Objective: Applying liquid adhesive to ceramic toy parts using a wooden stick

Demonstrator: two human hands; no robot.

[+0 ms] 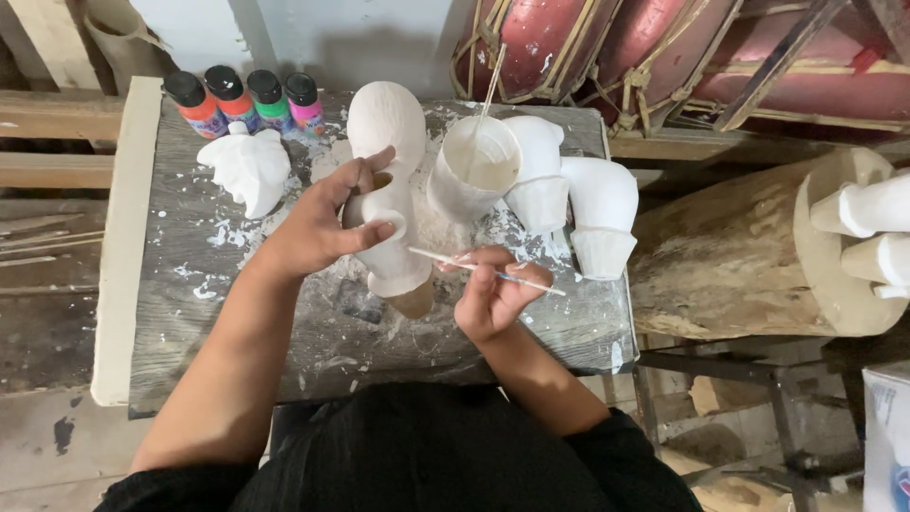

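My left hand [327, 220] grips a tall carved figure [387, 123] coated in white primer, holding it upright over the paint-spattered wooden board [180, 284]. Its bare wooden base shows below my fingers. My right hand [488, 296] pinches a thin paintbrush [531, 282], its tip pointing left at the figure's lower part. A white cup of paint [474, 171] with a stick in it stands just behind the figure.
Several small paint bottles [245, 100] in orange, green and pink line the board's far left. A white carved piece [248, 169] lies near them; two more white pieces [599, 213] stand right of the cup. A log [730, 256] with white pegs lies at right.
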